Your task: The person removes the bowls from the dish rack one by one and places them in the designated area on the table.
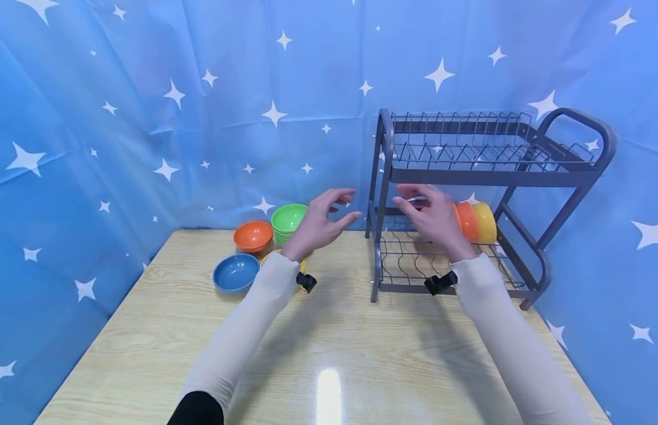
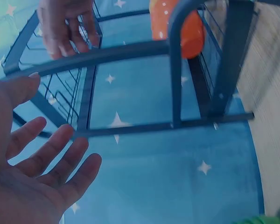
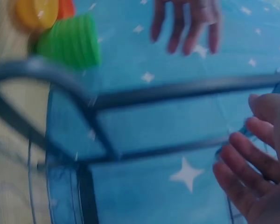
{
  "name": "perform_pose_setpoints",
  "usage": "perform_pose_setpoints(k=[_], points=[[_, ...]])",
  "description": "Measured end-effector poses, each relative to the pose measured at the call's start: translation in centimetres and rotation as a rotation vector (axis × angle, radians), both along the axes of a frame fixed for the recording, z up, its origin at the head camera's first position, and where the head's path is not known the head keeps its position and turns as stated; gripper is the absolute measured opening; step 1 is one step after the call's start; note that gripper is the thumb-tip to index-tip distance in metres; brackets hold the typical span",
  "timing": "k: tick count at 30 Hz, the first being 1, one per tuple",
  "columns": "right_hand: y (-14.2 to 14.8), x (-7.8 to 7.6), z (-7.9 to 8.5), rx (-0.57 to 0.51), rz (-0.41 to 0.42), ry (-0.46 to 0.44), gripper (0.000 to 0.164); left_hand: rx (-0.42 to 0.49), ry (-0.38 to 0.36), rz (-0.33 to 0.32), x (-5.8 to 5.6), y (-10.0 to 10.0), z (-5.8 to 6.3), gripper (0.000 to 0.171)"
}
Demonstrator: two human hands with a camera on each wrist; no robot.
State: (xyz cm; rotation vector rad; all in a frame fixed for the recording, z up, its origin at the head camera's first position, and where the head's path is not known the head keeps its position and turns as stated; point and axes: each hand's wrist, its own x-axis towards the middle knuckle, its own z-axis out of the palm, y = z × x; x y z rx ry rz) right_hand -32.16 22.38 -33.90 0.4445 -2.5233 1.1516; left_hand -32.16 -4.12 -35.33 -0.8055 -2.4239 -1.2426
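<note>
My left hand [image 1: 322, 221] is held over the table, left of the dark metal dish rack [image 1: 488, 177], with fingers relaxed and nothing in them. Just below the rack's upper tier hovers my right hand [image 1: 432, 215], fingers loosely spread and likewise holding nothing. Orange bowls [image 1: 469, 223] and a yellow bowl [image 1: 486, 223] stand on edge in the rack's lower tier, partly hidden by the right hand. Beside the left forearm are a blue bowl [image 1: 235, 273], an orange bowl [image 1: 253, 236] and a stack of green bowls [image 1: 287, 219]. The left sleeve mostly covers another yellow bowl [image 1: 302, 267].
Wire dividers [image 1: 462, 139] line the rack's upper tier. A wood-grain table [image 1: 371, 354] carries the rack on its right side and the loose bowls at the back left. Blue curtain [image 1: 228, 118] with white stars encloses the back and both sides.
</note>
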Motion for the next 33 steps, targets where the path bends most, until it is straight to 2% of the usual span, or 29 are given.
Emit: perform_pose_setpoints(k=[6,14,18,26,33], points=[[2.0,-1.2,-1.4,0.155,-0.052,0.020,0.052,0.053,-0.008,-0.042,-0.4,2.2,1.2,0.056],[4.3,-2.4,-3.0,0.257,-0.115,-0.004,0.062,0.171,-0.045,-0.079,-1.1,4.4,1.8,0.055],[5.1,-2.9,-3.8,0.268,-0.169,-0.057,0.065,0.211,-0.064,-0.065,-1.2,5.3,2.0,0.049],[6.6,-3.6,-6.0,0.215,-0.240,-0.147,0.066,0.228,-0.074,-0.043,-1.5,6.6,2.5,0.037],[7.5,-3.8,-6.9,0.207,-0.265,-0.205,0.057,0.264,-0.044,-0.031,-1.7,7.2,2.4,0.025]])
